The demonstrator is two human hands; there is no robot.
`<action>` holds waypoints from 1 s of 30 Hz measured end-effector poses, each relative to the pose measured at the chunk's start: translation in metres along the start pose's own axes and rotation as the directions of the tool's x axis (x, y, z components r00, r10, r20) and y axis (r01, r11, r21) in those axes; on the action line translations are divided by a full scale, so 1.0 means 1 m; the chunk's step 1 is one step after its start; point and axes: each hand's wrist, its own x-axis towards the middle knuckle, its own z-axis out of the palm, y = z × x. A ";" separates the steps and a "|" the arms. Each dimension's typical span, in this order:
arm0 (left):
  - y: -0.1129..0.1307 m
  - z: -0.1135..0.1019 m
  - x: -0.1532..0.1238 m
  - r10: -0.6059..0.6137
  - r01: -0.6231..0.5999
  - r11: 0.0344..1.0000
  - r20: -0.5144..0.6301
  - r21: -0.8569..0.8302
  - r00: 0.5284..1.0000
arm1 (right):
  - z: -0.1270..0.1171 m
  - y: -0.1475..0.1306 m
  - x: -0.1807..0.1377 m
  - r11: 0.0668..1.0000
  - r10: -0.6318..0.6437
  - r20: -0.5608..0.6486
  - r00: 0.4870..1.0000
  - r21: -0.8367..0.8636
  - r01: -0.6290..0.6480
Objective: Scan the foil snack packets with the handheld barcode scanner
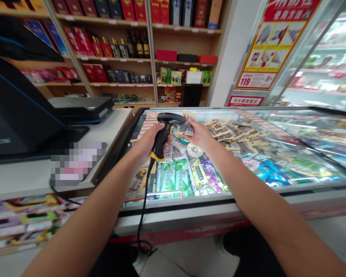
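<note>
My left hand (152, 139) is wrapped round the handle of a black and yellow barcode scanner (162, 139), whose cable hangs down over the freezer's front. Just right of the scanner's head, my right hand (199, 134) pinches a small snack packet (187, 127) with a dark middle and pale ends. The scanner's head faces the packet at close range; I cannot tell whether they touch. Both hands are above the glass-topped chest freezer (175, 219). Under them lie green ice-cream wrappers (174, 176) and a round silvery lid (194, 150). More packets like the held one (236, 132) are heaped to the right.
On the left stands a counter (115, 123) with a dark checkout machine (17, 107), a flat scale (83, 107) and a blurred-out flat object (79, 163). Shelves of boxes and bottles (112, 57) line the back. A wall poster (276, 46) hangs at right.
</note>
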 end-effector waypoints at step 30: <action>-0.003 0.009 -0.004 0.031 -0.031 0.991 0.000 0.129 1.000 | -0.039 -0.052 0.012 0.648 -0.504 -0.027 0.863 -0.673 0.358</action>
